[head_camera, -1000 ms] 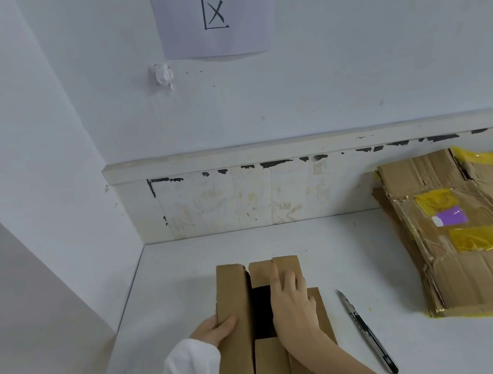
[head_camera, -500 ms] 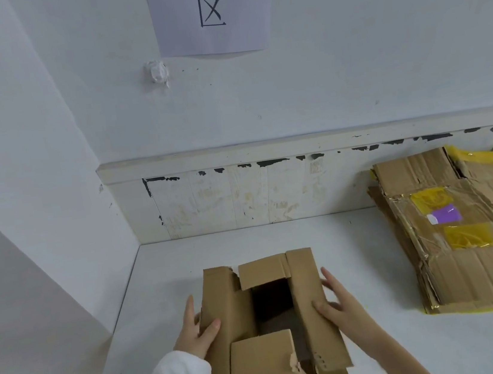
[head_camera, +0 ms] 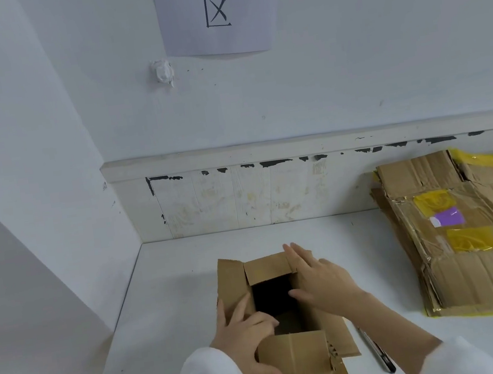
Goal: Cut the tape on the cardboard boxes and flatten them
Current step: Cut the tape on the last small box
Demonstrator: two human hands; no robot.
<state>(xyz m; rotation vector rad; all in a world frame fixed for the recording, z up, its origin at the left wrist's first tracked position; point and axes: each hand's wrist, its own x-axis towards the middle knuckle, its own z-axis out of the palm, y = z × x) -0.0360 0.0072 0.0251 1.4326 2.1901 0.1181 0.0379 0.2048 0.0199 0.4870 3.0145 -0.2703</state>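
Note:
A small brown cardboard box (head_camera: 233,286) stands on the white table (head_camera: 174,290) with its top flaps spread and a dark opening in the middle. My left hand (head_camera: 246,334) lies on the left flap, fingers reaching over the edge of the opening and thumb against the near flap. My right hand (head_camera: 316,275) presses flat on the right flap, fingers straight and pointing away. A black utility knife (head_camera: 378,353) lies on the table just right of the box, partly hidden by my right forearm.
A stack of flattened cardboard boxes (head_camera: 475,269) with yellow tape and a purple label lies at the right. White walls enclose the table at the back and left. A paper sheet with a marked X (head_camera: 217,10) hangs on the back wall.
My right hand came off the box's right side and now presses down on the right flap. My left hand shifted from the outer left side onto the left flap by the opening.

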